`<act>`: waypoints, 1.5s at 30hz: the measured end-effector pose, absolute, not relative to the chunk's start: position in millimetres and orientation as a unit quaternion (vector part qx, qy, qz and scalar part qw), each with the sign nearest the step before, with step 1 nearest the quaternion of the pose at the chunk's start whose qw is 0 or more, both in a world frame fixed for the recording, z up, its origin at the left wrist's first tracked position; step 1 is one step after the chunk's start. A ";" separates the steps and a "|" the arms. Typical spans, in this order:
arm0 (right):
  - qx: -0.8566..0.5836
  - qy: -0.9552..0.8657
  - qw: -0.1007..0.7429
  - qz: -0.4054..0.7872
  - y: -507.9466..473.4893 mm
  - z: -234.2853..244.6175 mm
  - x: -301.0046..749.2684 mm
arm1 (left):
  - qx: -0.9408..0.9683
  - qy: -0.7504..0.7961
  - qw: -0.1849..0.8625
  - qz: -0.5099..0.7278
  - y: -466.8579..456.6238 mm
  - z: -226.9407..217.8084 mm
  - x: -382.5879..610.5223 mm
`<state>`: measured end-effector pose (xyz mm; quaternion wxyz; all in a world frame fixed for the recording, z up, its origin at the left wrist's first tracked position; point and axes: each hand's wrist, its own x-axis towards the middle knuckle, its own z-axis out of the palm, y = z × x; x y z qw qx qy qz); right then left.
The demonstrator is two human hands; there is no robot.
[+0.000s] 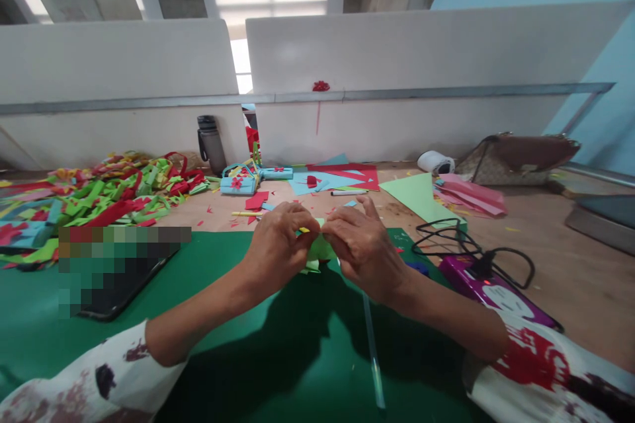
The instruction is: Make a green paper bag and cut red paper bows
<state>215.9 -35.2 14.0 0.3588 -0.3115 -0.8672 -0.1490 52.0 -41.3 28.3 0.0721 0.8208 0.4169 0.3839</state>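
Note:
My left hand [281, 246] and my right hand [368, 250] meet above the green mat [213, 370], fingertips nearly touching. Pinched between them is a light green paper piece [321, 249], its lower part hanging below the fingers; a bit of yellow shows by the left fingertips. Most of its shape is covered by the hands. Both hands are closed on it. A clear glue stick [373, 357] lies on the mat below my right hand.
Left are a heap of cut paper strips [129, 188] and a phone [129, 281]. Behind stand a bottle [212, 147] and a small blue paper basket [239, 184]. Coloured sheets [407, 193] lie at the back. On the right are a purple power strip [501, 294], black cable and handbag [516, 158].

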 end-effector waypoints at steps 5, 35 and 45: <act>-0.324 -0.870 0.341 -0.145 -35.2 13.1 215.1 | 0.817 0.424 0.077 0.384 -40.5 28.3 51.3; -0.322 -0.858 0.377 -0.135 -37.5 13.1 214.0 | 0.837 0.353 0.081 0.410 -40.2 25.1 51.1; -0.326 -0.856 0.380 -0.130 -38.9 13.0 213.6 | 0.835 0.350 0.093 0.414 -40.9 23.9 51.6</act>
